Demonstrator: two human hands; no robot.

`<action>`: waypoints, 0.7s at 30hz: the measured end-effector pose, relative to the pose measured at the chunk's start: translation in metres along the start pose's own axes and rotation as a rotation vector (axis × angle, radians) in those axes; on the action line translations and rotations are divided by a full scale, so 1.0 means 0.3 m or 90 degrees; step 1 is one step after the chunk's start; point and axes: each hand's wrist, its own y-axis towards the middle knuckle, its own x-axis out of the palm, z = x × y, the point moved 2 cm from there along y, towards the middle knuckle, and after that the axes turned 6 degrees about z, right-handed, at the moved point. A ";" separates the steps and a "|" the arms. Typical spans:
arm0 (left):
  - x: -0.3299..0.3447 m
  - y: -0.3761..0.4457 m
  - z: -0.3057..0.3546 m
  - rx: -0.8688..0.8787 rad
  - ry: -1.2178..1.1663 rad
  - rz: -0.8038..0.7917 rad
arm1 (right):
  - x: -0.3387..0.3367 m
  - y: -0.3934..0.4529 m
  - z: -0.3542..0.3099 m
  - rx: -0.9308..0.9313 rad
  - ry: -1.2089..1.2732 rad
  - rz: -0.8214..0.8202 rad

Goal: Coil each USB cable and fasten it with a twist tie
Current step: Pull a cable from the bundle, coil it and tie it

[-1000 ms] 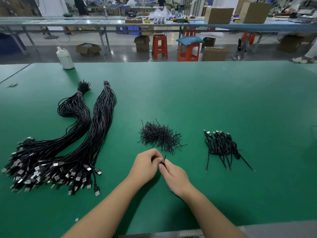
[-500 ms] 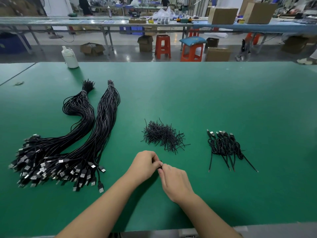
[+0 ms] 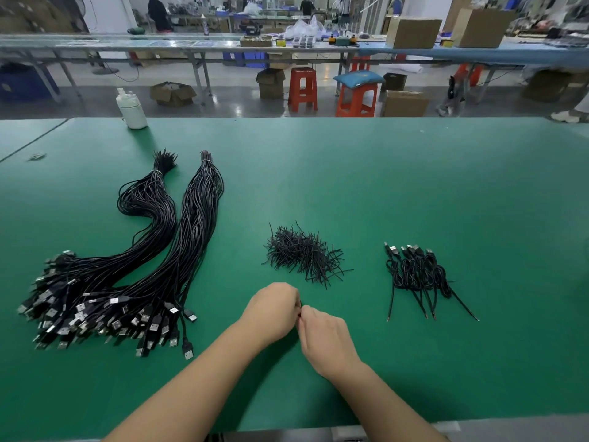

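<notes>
A small black bit (image 3: 300,304), prob. a twist tie or cable, barely shows where both hands meet at 6 o'clock on the green tabletop (image 3: 382,186); the rest is hidden; left hand (image 3: 275,309) fingers curled round it, right hand (image 3: 325,339) fingers pinching at the same spot, knuckles up; hands touching, both forearms angling in from the near edge. Twist-tie pile (image 3: 302,255) just beyond the hands at 12 o'clock, too many to count; coiled cables (image 3: 417,272) at 2 o'clock, approx. five or six, hard to tell; two big uncoiled cable bundles (image 3: 153,256) at 9–10 o'clock, plugs toward near edge; one white bottle (image 3: 132,110) at far edge, 11 o'clock.
</notes>
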 end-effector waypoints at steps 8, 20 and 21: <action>0.044 -0.008 0.015 0.123 0.171 0.059 | -0.010 0.013 0.004 0.039 0.018 -0.023; 0.037 -0.010 0.003 0.358 0.168 0.249 | -0.095 0.053 0.077 0.361 0.745 -0.172; 0.041 -0.011 0.001 0.362 0.150 0.259 | -0.097 0.052 0.086 0.352 0.786 -0.168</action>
